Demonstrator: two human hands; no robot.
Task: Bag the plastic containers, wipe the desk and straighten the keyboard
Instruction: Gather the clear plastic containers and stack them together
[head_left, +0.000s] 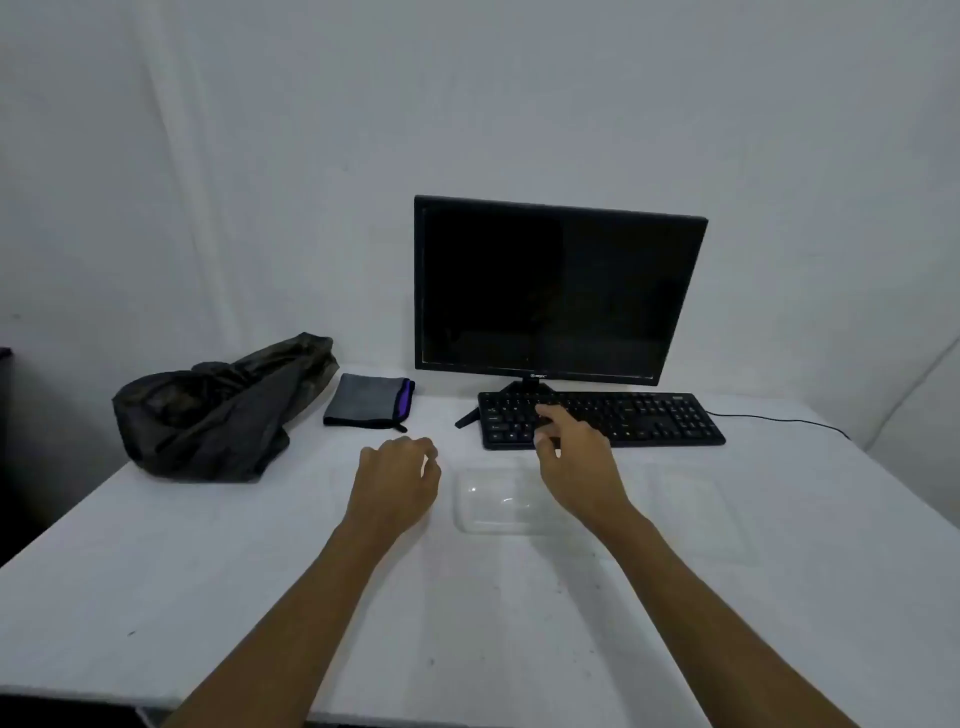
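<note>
Two bare forearms reach in over the near edge of the white worktop, whose cloth-like surface carries a few dark specks. Nearer than the keyboard lies a clear plastic container, shallow, rounded-rectangular and glossy; a second clear container, very faint, lies to its right, also on the near side of the keyboard. The left hand hangs left of the first container, fingers loosely curled, holding nothing. The right hand hovers over the first container's far edge and the keyboard's near left part, fingers spread and relaxed, gripping nothing; whether it touches the keys I cannot tell. The keyboard is black and flat. Left of it lie a folded grey cloth with purple trim and a crumpled dark plastic bag. Behind the keyboard stands a dark monitor.
</note>
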